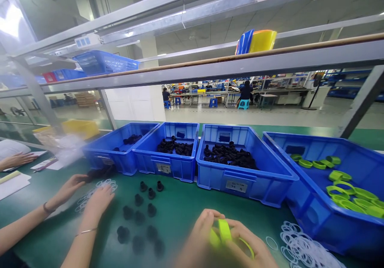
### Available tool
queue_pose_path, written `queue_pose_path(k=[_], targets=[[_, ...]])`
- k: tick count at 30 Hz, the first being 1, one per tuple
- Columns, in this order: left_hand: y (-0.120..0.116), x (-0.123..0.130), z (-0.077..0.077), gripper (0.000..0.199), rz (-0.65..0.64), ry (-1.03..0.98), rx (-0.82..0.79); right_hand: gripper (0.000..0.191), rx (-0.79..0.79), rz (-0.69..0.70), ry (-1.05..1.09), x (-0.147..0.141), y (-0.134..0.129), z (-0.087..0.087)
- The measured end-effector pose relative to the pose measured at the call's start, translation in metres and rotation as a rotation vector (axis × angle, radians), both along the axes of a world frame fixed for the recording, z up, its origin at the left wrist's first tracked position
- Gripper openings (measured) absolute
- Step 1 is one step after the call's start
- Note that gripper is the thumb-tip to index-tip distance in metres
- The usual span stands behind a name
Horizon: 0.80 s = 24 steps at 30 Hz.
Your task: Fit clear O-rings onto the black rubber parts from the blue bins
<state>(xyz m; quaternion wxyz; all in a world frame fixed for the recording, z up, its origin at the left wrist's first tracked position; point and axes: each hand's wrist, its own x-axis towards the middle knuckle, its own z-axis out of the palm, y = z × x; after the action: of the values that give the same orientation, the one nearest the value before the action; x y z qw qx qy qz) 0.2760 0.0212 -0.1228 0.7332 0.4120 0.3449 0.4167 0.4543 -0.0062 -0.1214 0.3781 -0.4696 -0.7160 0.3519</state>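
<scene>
At the bottom centre, my left hand [200, 236] and my right hand [252, 242] are closed around bright green plastic rings [224, 231]. One green band stands up between the fingers of both hands. Another green edge shows under my right fingers; blur and fingers hide how many rings there are. Right of my right hand lies a heap of thin white rings [306, 246], with one loose ring beside it. To the left of my hands, several small black flanged parts [151, 210] stand on the green tabletop [177, 204].
Blue bins [237, 186] line the back; three hold black parts, and the right one [312, 216] holds green rings. A co-worker's hands [100, 200] are at the left, by another pile of white rings [82, 202]. A shelf [195, 70] crosses above.
</scene>
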Motion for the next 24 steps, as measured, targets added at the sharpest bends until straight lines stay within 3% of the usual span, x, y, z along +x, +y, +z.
queue_pose_path(k=[7,11,13,15,17,19,21,22,24], targets=[[-0.004,-0.023,0.023,0.054,-0.095,0.007,0.095,0.016,0.029,0.066,-0.062,-0.005,-0.003,0.015],[-0.009,-0.016,0.036,0.05,-0.096,0.063,0.118,0.004,-0.059,0.023,-0.065,-0.009,-0.007,0.019],[-0.013,-0.011,0.043,0.05,-0.097,0.061,0.096,0.012,-0.087,0.007,-0.044,-0.01,-0.008,0.017],[-0.018,-0.024,0.054,0.051,-0.061,0.021,0.084,0.022,-0.097,0.02,-0.018,-0.009,-0.008,0.015],[-0.024,-0.069,0.07,0.051,0.027,-0.033,0.099,0.036,-0.097,0.038,-0.006,-0.008,-0.007,0.012],[-0.025,-0.146,0.087,0.039,0.184,-0.094,0.125,0.047,-0.088,0.049,-0.003,-0.008,-0.006,0.011],[-0.016,-0.234,0.099,0.01,0.507,-0.217,0.11,0.046,-0.07,0.064,0.015,-0.008,-0.006,0.013],[-0.009,-0.272,0.102,0.008,0.623,-0.251,0.053,0.043,-0.06,0.078,0.027,-0.008,-0.006,0.014],[0.006,-0.318,0.102,0.021,0.662,-0.256,-0.014,0.037,-0.042,0.092,0.035,-0.009,-0.006,0.017]])
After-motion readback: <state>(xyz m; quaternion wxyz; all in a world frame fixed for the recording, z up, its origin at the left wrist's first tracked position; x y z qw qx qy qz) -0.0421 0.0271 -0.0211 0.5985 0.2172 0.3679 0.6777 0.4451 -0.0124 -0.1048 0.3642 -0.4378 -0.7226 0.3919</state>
